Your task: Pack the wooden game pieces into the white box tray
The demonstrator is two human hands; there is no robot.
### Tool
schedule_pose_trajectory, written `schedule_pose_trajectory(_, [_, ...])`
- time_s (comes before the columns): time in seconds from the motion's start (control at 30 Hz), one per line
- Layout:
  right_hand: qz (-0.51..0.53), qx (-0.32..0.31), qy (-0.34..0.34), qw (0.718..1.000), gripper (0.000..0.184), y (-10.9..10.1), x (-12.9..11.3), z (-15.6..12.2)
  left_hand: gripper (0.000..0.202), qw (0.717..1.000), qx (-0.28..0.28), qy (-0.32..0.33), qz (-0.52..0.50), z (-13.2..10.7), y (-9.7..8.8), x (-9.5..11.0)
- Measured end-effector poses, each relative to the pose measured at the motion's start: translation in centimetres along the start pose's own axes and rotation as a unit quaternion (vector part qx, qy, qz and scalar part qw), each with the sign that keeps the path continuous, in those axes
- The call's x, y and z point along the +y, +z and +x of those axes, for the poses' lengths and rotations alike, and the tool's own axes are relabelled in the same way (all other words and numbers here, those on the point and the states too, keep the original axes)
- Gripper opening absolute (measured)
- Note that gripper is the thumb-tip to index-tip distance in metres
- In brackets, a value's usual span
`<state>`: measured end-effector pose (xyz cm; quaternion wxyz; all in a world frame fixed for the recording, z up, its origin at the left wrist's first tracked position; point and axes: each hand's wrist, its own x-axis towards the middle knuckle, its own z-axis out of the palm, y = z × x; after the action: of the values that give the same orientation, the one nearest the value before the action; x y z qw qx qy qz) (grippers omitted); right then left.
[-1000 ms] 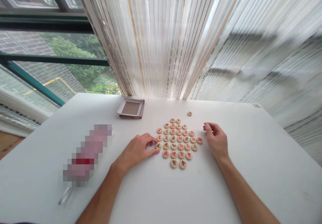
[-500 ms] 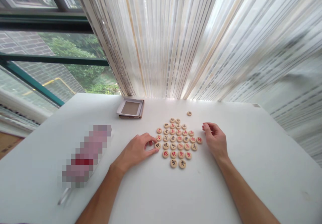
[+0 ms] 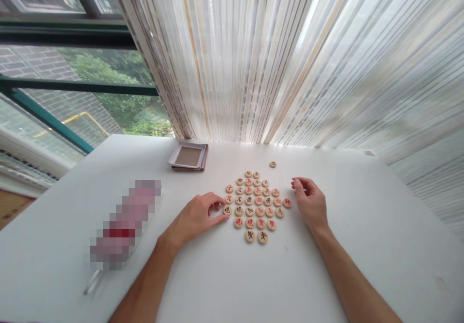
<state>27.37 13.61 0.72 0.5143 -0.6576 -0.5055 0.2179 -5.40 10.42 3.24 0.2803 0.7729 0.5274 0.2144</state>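
Round wooden Chinese chess pieces (image 3: 258, 200) with red and black characters lie flat in closely spaced rows on the white table. At the left end of one row, the thumb and index finger of my left hand (image 3: 197, 216) grip the edges of a black-lettered Chinese chess piece (image 3: 227, 210), which rests on the table. My right hand (image 3: 310, 199) rests to the right of the rows, close to a red-lettered piece (image 3: 287, 202) but apart from it. Its fingers are curled in, and nothing shows in them.
One lone piece (image 3: 273, 164) lies behind the rows. A shallow open box (image 3: 188, 156) sits at the back left. Left of my left arm is a long, pixelated pink object (image 3: 125, 224). String curtains (image 3: 235, 62) hang along the table's back edge, beside a window.
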Motion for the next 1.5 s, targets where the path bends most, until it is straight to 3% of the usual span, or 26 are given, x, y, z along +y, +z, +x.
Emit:
schedule_pose_trajectory(0.27, [0.004,-0.001,0.012,1.000,0.031,0.1,-0.1,0.0,0.026,1.000,-0.003,-0.003,0.011,0.0,0.0,0.1])
schedule_pose_trajectory(1.1, [0.016,0.003,0.001,1.000,0.033,0.1,0.2,-0.1,0.027,1.000,0.004,0.000,0.014,0.0,0.2,0.1])
schedule_pose_trajectory(1.2, [0.019,0.005,-0.001,1.000,0.034,0.1,0.2,0.0,0.023,1.000,0.027,0.004,0.011,0.2,0.3,-0.2])
schedule_pose_trajectory(1.33, [0.022,0.003,0.002,1.000,0.034,0.2,0.2,0.1,0.020,0.994,0.101,0.031,-0.007,1.0,0.4,-0.5])
schedule_pose_trajectory(1.5, [0.028,0.003,-0.001,1.000,0.036,0.1,0.3,0.1,0.017,0.983,0.162,0.085,-0.018,2.8,0.3,0.3])
